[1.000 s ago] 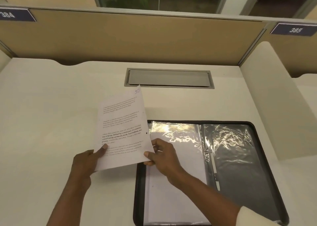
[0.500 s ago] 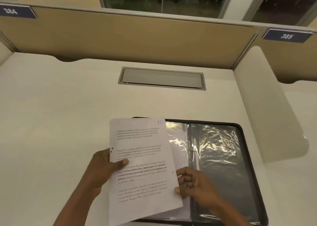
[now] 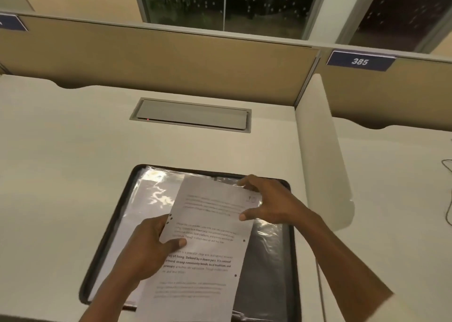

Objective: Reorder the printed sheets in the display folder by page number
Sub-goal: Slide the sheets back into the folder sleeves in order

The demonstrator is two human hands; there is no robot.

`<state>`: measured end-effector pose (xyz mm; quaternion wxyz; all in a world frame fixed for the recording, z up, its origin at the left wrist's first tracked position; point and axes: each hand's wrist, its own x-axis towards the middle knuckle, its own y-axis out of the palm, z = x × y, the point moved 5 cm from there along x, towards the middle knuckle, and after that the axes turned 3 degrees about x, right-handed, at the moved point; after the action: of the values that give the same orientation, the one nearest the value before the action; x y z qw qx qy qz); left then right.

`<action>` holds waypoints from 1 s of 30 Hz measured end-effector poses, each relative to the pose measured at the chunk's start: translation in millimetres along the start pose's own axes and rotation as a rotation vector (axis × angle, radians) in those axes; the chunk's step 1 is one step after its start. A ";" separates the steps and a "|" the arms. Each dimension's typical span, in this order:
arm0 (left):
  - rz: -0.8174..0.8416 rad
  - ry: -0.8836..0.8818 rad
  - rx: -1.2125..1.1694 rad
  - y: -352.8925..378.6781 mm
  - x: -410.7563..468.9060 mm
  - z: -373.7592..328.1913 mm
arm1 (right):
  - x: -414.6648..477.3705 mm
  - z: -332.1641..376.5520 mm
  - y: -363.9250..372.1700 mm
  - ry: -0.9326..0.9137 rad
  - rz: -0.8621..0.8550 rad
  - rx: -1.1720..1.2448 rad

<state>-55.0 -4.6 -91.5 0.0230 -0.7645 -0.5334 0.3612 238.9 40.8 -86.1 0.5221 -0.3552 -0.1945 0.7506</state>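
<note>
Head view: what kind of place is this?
Likely a library or study hall carrel: a numbered seat plate, 385, partitions between desks, and a power hatch set in the desk.

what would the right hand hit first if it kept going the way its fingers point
The right hand points left across the top of the printed sheet, which its fingertips already seem to touch. Going on, it would slide over the sheet toward the glossy sleeve of the display folder; depth is hard to judge.
</note>
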 end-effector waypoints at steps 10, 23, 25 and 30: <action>-0.198 0.048 -0.008 30.3 4.7 -28.6 | 51.7 30.4 -29.1 -0.132 0.260 -0.174; -0.612 0.048 0.632 66.9 55.8 -52.9 | 160.2 2.5 -143.3 -0.044 0.016 -0.466; -0.458 0.041 0.717 90.2 67.1 -54.7 | 173.8 -5.5 -165.8 -0.038 -0.016 -0.467; -0.253 0.216 0.769 158.1 94.3 -62.0 | 194.9 -28.2 -203.5 -0.007 -0.058 -0.463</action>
<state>123.2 27.6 -162.0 0.4066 -0.6623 -0.4437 0.4462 351.5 295.4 -34.5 0.4471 -0.4573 -0.3735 0.6719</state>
